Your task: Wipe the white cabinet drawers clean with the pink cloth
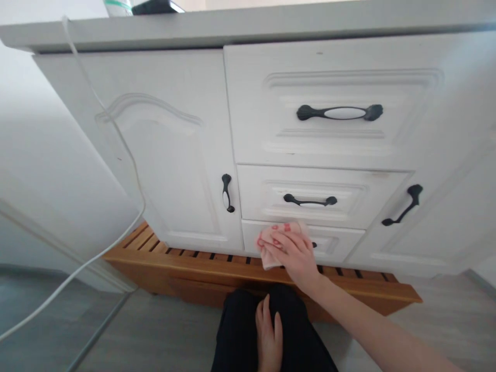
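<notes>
My right hand (296, 258) presses a folded pale pink cloth (267, 258) with red markings against the left part of the bottom drawer (339, 238). Its fingers lie bent over the cloth, which partly hides the drawer's dark handle. Above sit the middle drawer (258, 199) and the larger top drawer (251, 103), both closed, each with a black handle that has a white inlay. My left hand (269, 330) rests between my thighs with fingers stretched out and nothing in it.
A slatted wooden bench (186, 266) runs along the cabinet's foot, in front of my knees. White cabinet doors (166, 155) flank the drawers. From the countertop (251, 26) a white cable (132, 155) hangs down and crosses the left door toward the lower left.
</notes>
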The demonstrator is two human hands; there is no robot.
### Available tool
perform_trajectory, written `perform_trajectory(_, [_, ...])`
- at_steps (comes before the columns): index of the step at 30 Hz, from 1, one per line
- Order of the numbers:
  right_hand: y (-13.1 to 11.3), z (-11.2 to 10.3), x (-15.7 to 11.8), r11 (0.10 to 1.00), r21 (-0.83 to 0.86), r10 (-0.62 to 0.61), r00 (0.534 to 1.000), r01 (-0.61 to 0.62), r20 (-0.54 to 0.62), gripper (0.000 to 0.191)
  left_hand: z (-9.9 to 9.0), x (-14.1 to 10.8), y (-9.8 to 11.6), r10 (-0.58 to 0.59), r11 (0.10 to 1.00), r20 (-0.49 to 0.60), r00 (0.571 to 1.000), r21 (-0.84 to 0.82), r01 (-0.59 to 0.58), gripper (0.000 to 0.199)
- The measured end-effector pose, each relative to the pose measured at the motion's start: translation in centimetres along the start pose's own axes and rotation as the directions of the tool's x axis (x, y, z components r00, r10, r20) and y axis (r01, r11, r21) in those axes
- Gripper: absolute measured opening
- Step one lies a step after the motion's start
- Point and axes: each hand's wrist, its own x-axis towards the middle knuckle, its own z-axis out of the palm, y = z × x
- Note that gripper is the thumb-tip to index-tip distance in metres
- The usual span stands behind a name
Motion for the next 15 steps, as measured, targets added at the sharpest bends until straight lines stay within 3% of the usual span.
perform_trajectory(3, [-0.7,4.9,3.3,0.998,0.033,-0.049,0.998,0.048,0.029,0.044,-0.4,0.0,-0.2,-0.011,1.000,-0.001,1.000,0.009,0.011,0.050])
perform_trajectory(7, [-0.3,9.9,1.4,0.973,0.161,-0.198,0.952,0.163,0.235,0.063,-0.6,0.1,-0.1,-0.043,0.999,-0.010,0.999,-0.016,0.043,0.051])
perform_trajectory(12, [-1.0,12.0,-2.8,0.910,0.192,-0.413,0.846,0.368,0.338,0.058,-0.5,0.1,0.2,-0.064,0.998,-0.013,0.998,-0.026,0.064,0.050])
perform_trajectory(15, [-1.3,12.4,-3.6,0.912,0.189,-0.410,0.844,0.365,0.346,0.052,-0.5,0.1,0.2,-0.062,0.998,-0.017,0.998,-0.019,0.062,0.049])
